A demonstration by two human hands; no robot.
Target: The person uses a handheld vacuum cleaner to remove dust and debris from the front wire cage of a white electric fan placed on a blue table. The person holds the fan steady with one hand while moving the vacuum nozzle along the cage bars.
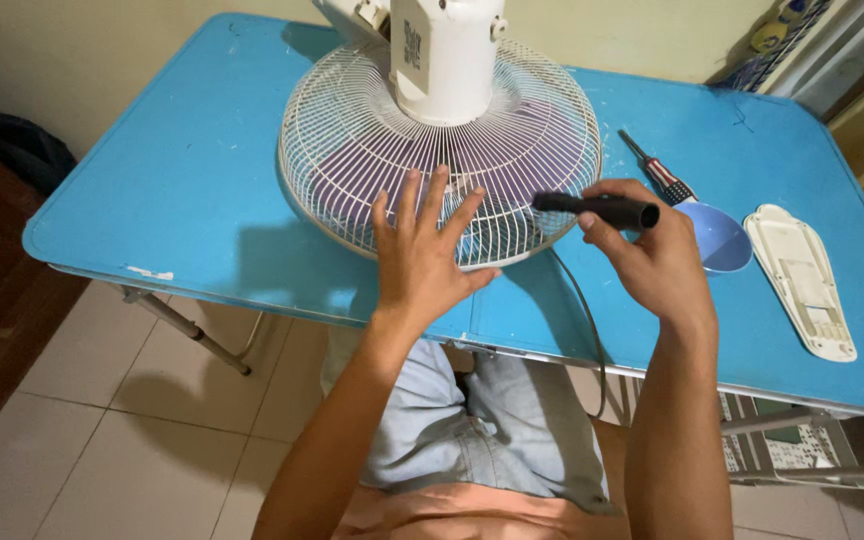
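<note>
Blue counter (pixel 192 190): a folding top that carries everything in view
Fan (pixel 440 150): white, lying face down at the counter's far middle, purple blades behind the wire grille (pixel 352 150), motor housing (pixel 447 55) pointing up
Left hand (pixel 422 250): flat and wide open, fingers spread, pressing on the near rim of the grille, holding nothing
Right hand (pixel 652 255): curled shut around a black-handled tool (pixel 597 208), held level with its tip at the grille's right edge
Red-striped screwdriver (pixel 660 172): lying loose toward the right end
Blue cap (pixel 717 238): just beside the right hand
White cover plate (pixel 802 280): near the right edge
Step in hand: probably steadying the fan while the tool works the grille rim
Next move calls for: likely firm downward pressure and a carefully aimed tip
</note>
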